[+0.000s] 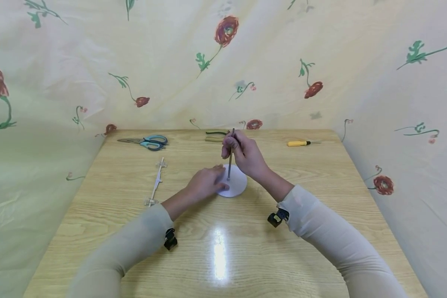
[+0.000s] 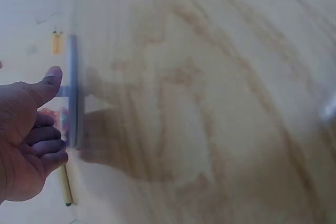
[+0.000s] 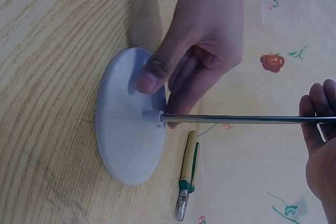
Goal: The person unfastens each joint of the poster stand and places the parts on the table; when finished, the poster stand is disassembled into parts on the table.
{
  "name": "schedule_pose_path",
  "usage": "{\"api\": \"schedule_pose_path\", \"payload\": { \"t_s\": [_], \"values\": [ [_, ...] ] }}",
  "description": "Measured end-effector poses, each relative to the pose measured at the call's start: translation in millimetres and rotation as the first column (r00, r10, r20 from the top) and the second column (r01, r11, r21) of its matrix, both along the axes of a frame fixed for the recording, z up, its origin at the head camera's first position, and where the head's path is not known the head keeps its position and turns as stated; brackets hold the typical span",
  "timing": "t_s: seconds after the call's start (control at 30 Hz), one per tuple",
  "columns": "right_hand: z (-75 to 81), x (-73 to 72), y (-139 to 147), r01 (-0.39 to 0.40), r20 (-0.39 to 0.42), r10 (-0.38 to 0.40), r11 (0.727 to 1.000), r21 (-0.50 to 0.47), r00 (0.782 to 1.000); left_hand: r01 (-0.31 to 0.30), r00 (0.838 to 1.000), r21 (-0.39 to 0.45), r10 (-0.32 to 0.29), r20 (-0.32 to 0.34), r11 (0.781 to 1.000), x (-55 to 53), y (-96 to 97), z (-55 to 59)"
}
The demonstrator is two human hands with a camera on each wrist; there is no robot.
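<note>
A round white base (image 1: 237, 185) lies flat on the wooden table, with a small raised socket (image 3: 153, 117) at its centre. A thin metal rod (image 3: 236, 119) stands nearly upright, its lower end at that socket. My right hand (image 1: 246, 154) grips the rod near its top, above the base. From the left, my left hand (image 1: 204, 183) rests on the base, thumb and fingertips on its upper face close to the socket. In the left wrist view the base shows edge-on beside the left thumb (image 2: 50, 82).
Left of the base lies a thin white rod with clear fittings (image 1: 156, 182). Along the back edge are blue-handled scissors (image 1: 152, 142), green-handled pliers (image 1: 214, 139) partly behind the right hand, and a yellow screwdriver (image 1: 298, 143). A flowered cloth (image 1: 171, 62) hangs behind the table (image 1: 283, 265).
</note>
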State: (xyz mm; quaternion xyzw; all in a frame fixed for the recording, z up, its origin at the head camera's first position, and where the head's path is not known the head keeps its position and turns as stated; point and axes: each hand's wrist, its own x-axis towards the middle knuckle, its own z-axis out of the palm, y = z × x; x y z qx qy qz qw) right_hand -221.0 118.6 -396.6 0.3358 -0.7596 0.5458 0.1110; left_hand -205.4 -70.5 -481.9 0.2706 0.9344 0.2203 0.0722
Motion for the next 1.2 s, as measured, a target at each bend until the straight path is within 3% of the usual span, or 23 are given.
{"api": "schedule_pose_path", "payload": {
  "t_s": [0.1,0.17,0.3,0.33,0.4,0.53,0.6,0.63,0.7,0.8,0.83,0.87,0.93,1.03,1.2],
  "values": [
    [-0.5,0.5,0.6,0.0,0.004,0.0,1.0,0.002,1.0,0.017,1.0,-0.023,-0.017,-0.012,1.0,-0.4,1.2,-3.7],
    [-0.6,0.9,1.3,-0.001,0.018,0.001,1.0,0.0,1.0,0.036,0.998,-0.039,-0.038,-0.053,0.999,-11.9,-1.0,-24.6],
    [-4.2,3.3,3.1,0.009,0.09,-0.01,1.0,0.013,0.996,0.053,0.998,-0.047,-0.055,-0.037,0.997,-12.9,-0.9,-23.7],
    [-6.9,3.8,4.1,0.015,0.111,-0.018,1.0,0.026,0.994,0.054,0.997,-0.049,-0.057,-0.052,0.997,-16.0,-1.1,-30.0],
    [-12.7,5.5,5.9,0.024,0.153,-0.032,0.998,0.052,0.988,0.048,0.999,-0.046,-0.049,-0.018,0.998,-4.8,1.5,-9.7],
    [-29.2,7.2,10.3,0.033,0.195,-0.055,0.993,0.111,0.979,0.041,0.997,-0.059,-0.045,-0.064,0.997,-3.4,2.5,-10.5],
    [-39.2,7.4,12.4,0.032,0.206,-0.061,0.99,0.138,0.977,0.039,0.997,-0.06,-0.043,-0.07,0.997,1.3,3.3,-3.1],
    [-45.4,7.2,13.5,0.036,0.206,-0.068,0.987,0.154,0.976,0.038,0.995,-0.055,-0.043,-0.09,0.998,-3.6,3.0,-13.6],
    [-57.8,7.2,15.2,0.042,0.213,-0.08,0.983,0.18,0.974,0.042,0.996,-0.032,-0.044,-0.076,0.999,-4.1,2.9,-14.4],
    [-73.7,8.2,17.1,0.058,0.212,-0.105,0.974,0.217,0.972,0.052,0.993,0.003,-0.051,-0.111,0.999,-16.3,-1.0,-40.5],
    [-78.1,8.6,17.3,0.066,0.212,-0.115,0.972,0.227,0.97,0.052,0.993,0.008,-0.051,-0.105,0.999,-17.2,-1.1,-41.4],
    [-81.2,9.2,17.2,0.066,0.221,-0.118,0.971,0.231,0.968,0.05,0.995,0.01,-0.049,-0.089,0.999,-12.3,-0.4,-31.6],
    [-86.1,10.6,17.2,0.076,0.232,-0.132,0.969,0.235,0.964,0.048,0.994,0.0,-0.048,-0.095,0.999,-10.7,-0.1,-29.7],
    [-91.5,11.9,15.6,0.085,0.26,-0.14,0.974,0.211,0.955,0.033,0.998,-0.035,-0.035,-0.048,0.999,1.9,3.9,-3.8],
    [-99.7,13.5,11.7,0.102,0.298,-0.136,0.986,0.129,0.945,0.02,0.998,-0.068,-0.024,-0.061,0.997,3.0,4.5,-3.7]
  ]
}}
